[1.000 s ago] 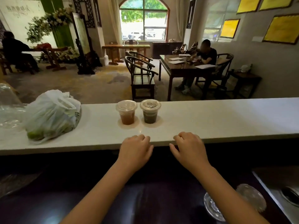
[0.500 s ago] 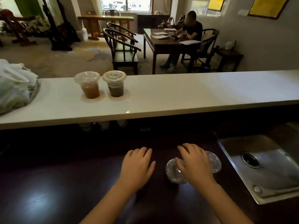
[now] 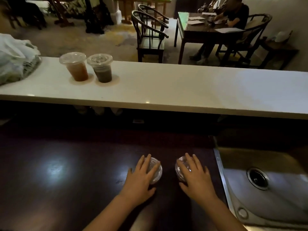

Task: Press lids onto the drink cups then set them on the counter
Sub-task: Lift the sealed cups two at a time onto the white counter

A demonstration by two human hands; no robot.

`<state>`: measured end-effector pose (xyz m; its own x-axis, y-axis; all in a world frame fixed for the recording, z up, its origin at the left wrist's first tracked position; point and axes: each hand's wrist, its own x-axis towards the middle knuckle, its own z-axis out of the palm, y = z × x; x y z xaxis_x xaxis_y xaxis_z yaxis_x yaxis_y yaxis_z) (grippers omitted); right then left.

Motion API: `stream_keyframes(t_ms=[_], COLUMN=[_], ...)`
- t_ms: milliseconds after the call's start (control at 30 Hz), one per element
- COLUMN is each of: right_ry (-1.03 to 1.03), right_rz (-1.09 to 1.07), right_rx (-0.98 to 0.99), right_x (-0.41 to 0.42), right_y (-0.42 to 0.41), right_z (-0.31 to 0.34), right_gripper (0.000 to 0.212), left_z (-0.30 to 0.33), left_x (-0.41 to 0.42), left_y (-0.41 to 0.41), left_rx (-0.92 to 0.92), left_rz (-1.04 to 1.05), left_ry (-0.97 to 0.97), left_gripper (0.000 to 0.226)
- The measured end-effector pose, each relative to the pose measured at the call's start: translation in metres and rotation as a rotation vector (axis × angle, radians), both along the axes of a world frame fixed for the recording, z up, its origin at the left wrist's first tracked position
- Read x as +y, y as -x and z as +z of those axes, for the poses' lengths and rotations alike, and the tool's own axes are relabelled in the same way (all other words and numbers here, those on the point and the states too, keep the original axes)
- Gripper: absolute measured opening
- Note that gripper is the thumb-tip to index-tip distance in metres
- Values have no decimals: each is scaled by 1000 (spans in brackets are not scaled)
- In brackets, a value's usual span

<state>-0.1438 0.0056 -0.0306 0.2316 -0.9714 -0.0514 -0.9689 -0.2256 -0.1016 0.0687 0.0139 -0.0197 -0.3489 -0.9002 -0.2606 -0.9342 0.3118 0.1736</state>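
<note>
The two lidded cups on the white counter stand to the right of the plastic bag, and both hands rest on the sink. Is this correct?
Not quite. In the head view the left hand and right hand rest on two cups on the dark worktop, not on the sink. The lidded cups do stand right of the bag on the counter.

Hands transferred from counter edge to lids on dark worktop

One second ago both hands rested curled at the white counter's near edge. Half a second ago only the right hand [image 3: 195, 176] covered a clear lid. Now the left hand [image 3: 141, 178] lies flat on a left lid [image 3: 155, 170] under its fingers, and a right lid [image 3: 180, 167] sits beneath the right fingers.
</note>
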Motion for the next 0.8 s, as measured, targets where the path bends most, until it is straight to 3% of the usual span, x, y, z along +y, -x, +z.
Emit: stream_keyframes(t_ms=[100, 233, 433, 633, 800], right_ry=[-33, 11, 75, 153, 303], right_rz=[-30, -4, 20, 79, 123], right_rx=[-71, -89, -109, -195, -306], right_x=[-2, -9, -8, -17, -52], right_y=[3, 4, 1, -15, -40], right_z=[-4, -14, -14, 6, 71], right_gripper=[75, 89, 92, 84, 75], left_z=[-2, -8, -18, 20, 75], left_x=[-7, -16, -20, -28, -61], left_y=[1, -1, -10, -22, -43], left_rx=[6, 71, 173, 155, 198], left_rz=[-11, -30, -47, -14, 7], left_ry=[28, 79, 118, 159, 319], left_gripper=[81, 82, 85, 80, 82])
